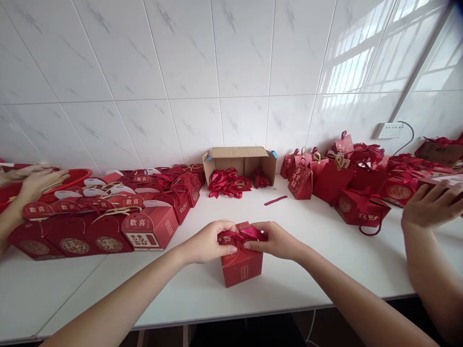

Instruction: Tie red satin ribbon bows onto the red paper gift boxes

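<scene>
A small red gift box (241, 267) stands upright on the white table (202, 294) right in front of me. A red ribbon (243, 234) lies across its top. My left hand (208, 241) pinches the ribbon's left part with closed fingers. My right hand (277, 239) pinches its right part, fingers curled on the box top. Both hands meet over the box.
Rows of finished red gift boxes (108, 212) lie at the left and red bags (343, 188) at the right. An open cardboard carton (240, 164) of ribbons stands at the back. Another person's hand (38, 183) works far left, another's hand (430, 205) far right. A loose ribbon strip (275, 200) lies mid-table.
</scene>
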Demonstrator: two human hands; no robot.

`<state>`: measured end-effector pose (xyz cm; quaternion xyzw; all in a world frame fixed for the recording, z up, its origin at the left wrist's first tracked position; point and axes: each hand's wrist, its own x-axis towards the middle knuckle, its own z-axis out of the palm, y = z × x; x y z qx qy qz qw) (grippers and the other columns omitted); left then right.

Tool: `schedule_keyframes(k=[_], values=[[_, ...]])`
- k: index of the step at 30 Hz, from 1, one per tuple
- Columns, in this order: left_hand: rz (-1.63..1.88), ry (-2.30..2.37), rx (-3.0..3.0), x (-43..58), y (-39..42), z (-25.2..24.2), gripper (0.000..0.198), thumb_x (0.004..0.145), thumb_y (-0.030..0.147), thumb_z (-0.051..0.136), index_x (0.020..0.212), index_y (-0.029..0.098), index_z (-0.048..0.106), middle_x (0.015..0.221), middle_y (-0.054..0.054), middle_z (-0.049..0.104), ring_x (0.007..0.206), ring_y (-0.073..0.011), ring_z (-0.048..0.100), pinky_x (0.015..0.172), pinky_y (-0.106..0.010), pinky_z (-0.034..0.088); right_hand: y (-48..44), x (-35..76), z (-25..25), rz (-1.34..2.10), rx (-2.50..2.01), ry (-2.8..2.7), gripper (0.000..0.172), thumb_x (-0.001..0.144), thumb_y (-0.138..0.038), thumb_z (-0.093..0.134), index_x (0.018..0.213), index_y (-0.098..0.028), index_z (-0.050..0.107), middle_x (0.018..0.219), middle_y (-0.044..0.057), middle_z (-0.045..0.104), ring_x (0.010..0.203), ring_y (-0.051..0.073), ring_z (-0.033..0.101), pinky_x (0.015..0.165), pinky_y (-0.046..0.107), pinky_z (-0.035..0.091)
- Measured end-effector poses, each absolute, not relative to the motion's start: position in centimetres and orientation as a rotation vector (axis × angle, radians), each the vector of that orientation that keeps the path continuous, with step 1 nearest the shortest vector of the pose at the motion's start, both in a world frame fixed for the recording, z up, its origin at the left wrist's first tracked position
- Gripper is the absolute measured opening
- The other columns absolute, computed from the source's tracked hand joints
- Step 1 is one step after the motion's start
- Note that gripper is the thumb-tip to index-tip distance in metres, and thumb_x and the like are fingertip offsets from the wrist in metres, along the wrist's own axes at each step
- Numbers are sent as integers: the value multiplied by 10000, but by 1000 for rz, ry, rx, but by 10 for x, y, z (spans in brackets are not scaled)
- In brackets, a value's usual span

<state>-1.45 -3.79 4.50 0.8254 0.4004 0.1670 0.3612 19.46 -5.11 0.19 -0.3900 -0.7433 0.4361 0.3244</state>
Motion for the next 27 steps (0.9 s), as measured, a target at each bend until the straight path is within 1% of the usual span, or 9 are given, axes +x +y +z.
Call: schedule_keyframes(k=[7, 9, 11, 14, 18, 21, 23, 25, 27], values=[[481, 1035, 2033, -20, -36, 39, 167, 682, 292, 674, 763, 186, 575, 930, -42, 638, 828, -195, 587, 691, -288, 443, -51, 197, 5, 1205, -1024, -1969, 374, 794, -442, 609, 1098, -232, 662, 940, 22, 686, 827, 208, 601, 683, 294, 466], [541, 1031, 2050, -23, -35, 34, 219, 671, 284, 688, 637, 182, 498, 957, -54, 653, 812, -190, 591, 695, -295, 441, -51, 198, 4, 1172, -1036, -1979, 350, 799, -447, 606, 1065, -231, 675, 929, 20, 684, 807, 194, 589, 666, 280, 457], [616, 1032, 2093, -25, -34, 29, 390, 682, 285, 683, 528, 187, 338, 977, -69, 668, 782, -181, 598, 691, -299, 439, -50, 200, 3, 1107, -1076, -1967, 325, 800, -461, 603, 986, -211, 696, 835, 16, 670, 711, 160, 553, 603, 258, 430], [695, 1037, 2140, -27, -35, 22, 491, 715, 291, 659, 513, 198, 221, 948, -87, 682, 746, -176, 617, 685, -300, 450, -50, 203, 0, 1014, -1136, -1920, 354, 788, -487, 612, 965, -191, 691, 613, -24, 533, 545, 105, 404, 492, 231, 337], [758, 1025, 2151, -27, -38, 18, 491, 721, 273, 660, 510, 205, 222, 958, -104, 691, 829, -208, 647, 734, -314, 484, -50, 208, -2, 964, -1127, -1923, 370, 790, -491, 613, 1002, -195, 676, 556, -54, 372, 519, 94, 307, 468, 229, 281], [769, 1023, 2191, -27, -38, 16, 492, 729, 284, 661, 504, 207, 230, 956, -110, 701, 839, -219, 649, 742, -331, 491, -51, 207, 0, 838, -1117, -1950, 364, 763, -490, 648, 994, -212, 687, 681, -10, 503, 570, 112, 426, 525, 251, 379], [782, 1014, 2232, -27, -38, 14, 478, 759, 292, 632, 504, 209, 236, 943, -109, 710, 852, -224, 641, 753, -346, 488, -52, 204, 1, 758, -1072, -1978, 398, 749, -489, 669, 1054, -234, 685, 907, 55, 592, 742, 164, 557, 670, 293, 466], [818, 999, 2272, -28, -38, 11, 461, 796, 287, 585, 503, 210, 239, 920, -103, 718, 859, -223, 628, 763, -356, 481, -54, 200, 2, 754, -1038, -2020, 462, 748, -507, 666, 1141, -264, 658, 1136, 93, 576, 952, 223, 590, 821, 337, 479], [870, 1001, 2289, -28, -39, 7, 445, 824, 273, 542, 499, 210, 246, 899, -95, 723, 845, -215, 618, 757, -355, 478, -55, 196, 2, 792, -1045, -2061, 497, 746, -538, 655, 1174, -287, 644, 1271, 95, 521, 1042, 255, 584, 870, 360, 479]])
